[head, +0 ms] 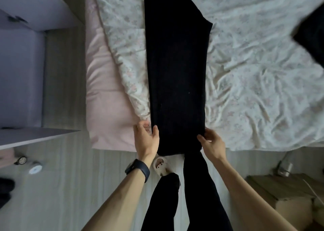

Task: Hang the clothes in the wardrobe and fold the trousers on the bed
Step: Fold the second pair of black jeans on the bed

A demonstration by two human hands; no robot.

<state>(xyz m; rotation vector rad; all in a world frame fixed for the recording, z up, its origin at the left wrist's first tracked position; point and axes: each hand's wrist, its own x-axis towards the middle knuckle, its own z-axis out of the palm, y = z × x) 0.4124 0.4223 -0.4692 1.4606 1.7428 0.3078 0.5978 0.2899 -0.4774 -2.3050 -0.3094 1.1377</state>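
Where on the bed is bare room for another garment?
Widest: floral duvet between the black trousers and the dark garment at upper right. Narrower: pink sheet left of the trousers. Crowded at the near edge, where left hand and right hand grip them.

Your forearms are bare, your left wrist carries a dark watch [137, 168] on a wide dark band, your left hand [146, 139] has a thin ring [141, 126], your legs are in close black legwear [198, 187], and your left foot wears a pale slipper [161, 166] with small dark dots.
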